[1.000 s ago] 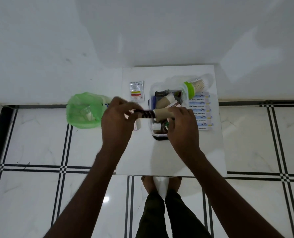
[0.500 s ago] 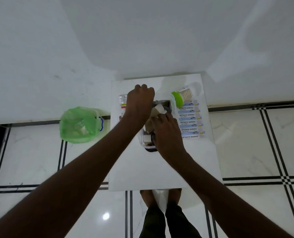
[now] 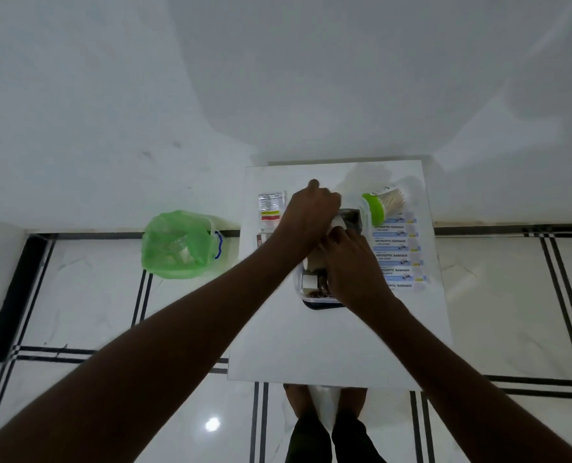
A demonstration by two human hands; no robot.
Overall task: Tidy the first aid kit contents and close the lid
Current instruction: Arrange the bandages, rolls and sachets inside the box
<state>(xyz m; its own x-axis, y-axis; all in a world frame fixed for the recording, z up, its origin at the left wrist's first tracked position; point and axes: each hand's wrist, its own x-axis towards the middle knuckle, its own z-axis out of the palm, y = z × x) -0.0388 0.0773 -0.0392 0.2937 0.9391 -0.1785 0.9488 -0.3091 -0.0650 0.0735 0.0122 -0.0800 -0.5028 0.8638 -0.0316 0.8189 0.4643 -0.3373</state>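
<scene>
Both hands have drawn closer over the kit since half a second ago: my left hand (image 3: pixel 311 215) now sits curled above the far end of the first aid kit (image 3: pixel 318 295), and my right hand (image 3: pixel 351 262) covers its middle, the two nearly touching. I see the white tabletop (image 3: pixel 311 345) bare on the side of the kit nearest me, right out to its near edge, so that is my open room. Beyond the tabletop's left edge, well apart from the kit, a green-lined bin (image 3: pixel 177 243) stands on the tiled floor (image 3: pixel 87 295). Right of the kit, a row of antiseptic bandage strips (image 3: pixel 396 255) runs close to the tabletop's right edge. Beyond the kit's far right corner lies a clear tub of cotton buds (image 3: pixel 386 203) with a green lid. Left of the kit lies a small sachet (image 3: pixel 271 210). Each grip is bent around something pale inside the kit, but I cannot tell what either holds, or whether it is clenched.
</scene>
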